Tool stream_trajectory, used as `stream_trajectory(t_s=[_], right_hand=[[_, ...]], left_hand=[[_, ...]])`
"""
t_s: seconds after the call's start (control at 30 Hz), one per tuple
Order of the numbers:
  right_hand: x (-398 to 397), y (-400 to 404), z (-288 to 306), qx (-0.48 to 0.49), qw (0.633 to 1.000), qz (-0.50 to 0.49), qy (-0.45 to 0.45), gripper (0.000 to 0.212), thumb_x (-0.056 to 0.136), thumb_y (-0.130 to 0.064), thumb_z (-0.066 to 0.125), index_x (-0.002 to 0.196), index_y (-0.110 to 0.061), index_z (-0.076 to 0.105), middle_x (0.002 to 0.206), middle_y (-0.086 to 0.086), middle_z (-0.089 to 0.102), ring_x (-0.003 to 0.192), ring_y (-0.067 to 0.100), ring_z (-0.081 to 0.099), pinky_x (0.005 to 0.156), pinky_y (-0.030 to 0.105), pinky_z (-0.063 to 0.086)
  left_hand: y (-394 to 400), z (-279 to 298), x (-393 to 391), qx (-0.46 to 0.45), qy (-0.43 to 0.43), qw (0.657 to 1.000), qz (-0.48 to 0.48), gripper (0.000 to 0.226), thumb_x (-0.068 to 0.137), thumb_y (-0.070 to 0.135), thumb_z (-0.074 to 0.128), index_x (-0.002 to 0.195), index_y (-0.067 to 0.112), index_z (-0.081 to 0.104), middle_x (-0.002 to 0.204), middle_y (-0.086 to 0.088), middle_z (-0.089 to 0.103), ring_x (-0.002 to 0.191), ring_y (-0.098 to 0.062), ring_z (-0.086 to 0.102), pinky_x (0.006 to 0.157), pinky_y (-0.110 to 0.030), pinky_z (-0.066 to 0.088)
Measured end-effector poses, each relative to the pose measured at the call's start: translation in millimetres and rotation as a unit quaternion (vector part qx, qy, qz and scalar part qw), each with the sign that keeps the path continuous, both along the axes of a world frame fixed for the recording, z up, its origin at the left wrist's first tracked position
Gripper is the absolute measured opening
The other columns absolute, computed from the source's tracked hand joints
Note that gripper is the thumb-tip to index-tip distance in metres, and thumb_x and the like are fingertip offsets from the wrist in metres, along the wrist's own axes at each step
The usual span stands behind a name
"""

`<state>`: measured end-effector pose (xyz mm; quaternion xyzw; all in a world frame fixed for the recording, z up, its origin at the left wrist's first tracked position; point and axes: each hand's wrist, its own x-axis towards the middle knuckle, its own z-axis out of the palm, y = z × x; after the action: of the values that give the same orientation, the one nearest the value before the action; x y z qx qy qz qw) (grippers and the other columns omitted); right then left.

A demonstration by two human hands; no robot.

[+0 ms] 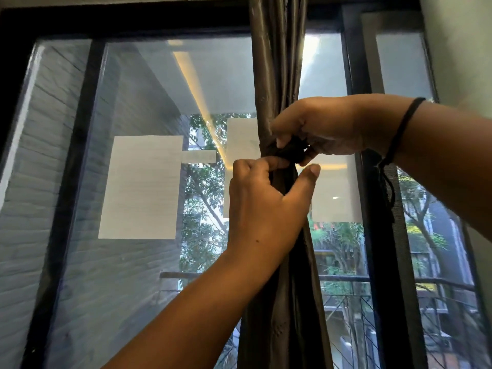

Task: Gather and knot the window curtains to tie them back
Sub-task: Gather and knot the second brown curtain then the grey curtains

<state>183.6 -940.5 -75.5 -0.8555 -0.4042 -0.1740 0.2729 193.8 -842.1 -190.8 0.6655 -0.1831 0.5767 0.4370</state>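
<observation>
A dark brown satin curtain (277, 62) hangs gathered into one narrow bundle in front of the window. At about mid height a dark band or knot (288, 153) cinches the bundle. My right hand (319, 126) comes in from the right and pinches that knot between thumb and fingers. My left hand (263, 198) reaches up from below and curls its fingers round the bundle just under the knot, thumb sticking out to the right. Below the hands the curtain spreads wider again (287, 315).
A black-framed window (77, 155) fills the view, with white paper sheets (141, 187) stuck on the glass. A black window post (378, 235) stands just right of the curtain. A white wall (458, 49) is at the far right. Trees and a balcony railing show outside.
</observation>
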Motion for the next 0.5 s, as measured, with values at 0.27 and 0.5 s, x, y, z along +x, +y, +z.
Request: stream_trajectory(t_s=[0.27, 0.5], right_hand=[[13, -4, -5, -0.007, 1.0, 0.018, 0.006, 0.031, 0.072, -0.014, 0.052, 0.041, -0.017, 0.058, 0.054, -0.002, 0.05, 0.063, 0.017, 0.043, 0.067, 0.033, 0.035], [10, -13, -6, -0.043, 0.997, 0.054, 0.035, 0.012, 0.067, -0.032, 0.066, 0.066, -0.021, 0.069, 0.072, -0.007, 0.058, 0.08, 0.015, 0.045, 0.073, 0.03, 0.036]], left_hand=[[-14, 8, -12, -0.161, 0.044, 0.955, -0.247, 0.023, 0.077, 0.035, 0.074, 0.077, 0.011, 0.072, 0.072, 0.0, 0.068, 0.069, -0.014, 0.062, 0.071, -0.031, 0.05], [-4, 0, -1, -0.13, -0.062, 0.98, -0.141, 0.027, 0.079, 0.034, 0.072, 0.054, 0.041, 0.064, 0.062, 0.002, 0.063, 0.063, -0.008, 0.055, 0.063, -0.025, 0.047]])
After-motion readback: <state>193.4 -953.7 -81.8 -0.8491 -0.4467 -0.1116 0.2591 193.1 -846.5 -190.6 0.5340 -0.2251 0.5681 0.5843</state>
